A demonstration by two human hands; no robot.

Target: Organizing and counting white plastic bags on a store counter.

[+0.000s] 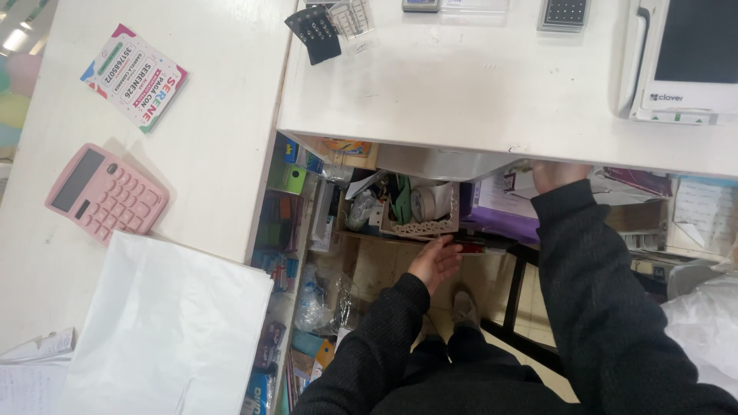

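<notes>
a colourful square card (134,74) is lying on the white surface (223,115); the left hand (435,261) is spreading open just below a lace-edged basket (419,223), and the right hand (557,174) is reaching under the surface, its grip hidden.

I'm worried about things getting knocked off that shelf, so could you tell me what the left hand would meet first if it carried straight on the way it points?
Most likely the white lace-edged basket on the shelf under the counter: the left hand sits open just below its front edge, fingers pointing up towards it. Depth is hard to judge, so it may pass slightly in front.

right hand (560,174): fingers hidden under counter (477,92) edge, grip cannot be told | screen (692,54): cut off by right edge | basket (419,219): contents too small to tell
</notes>
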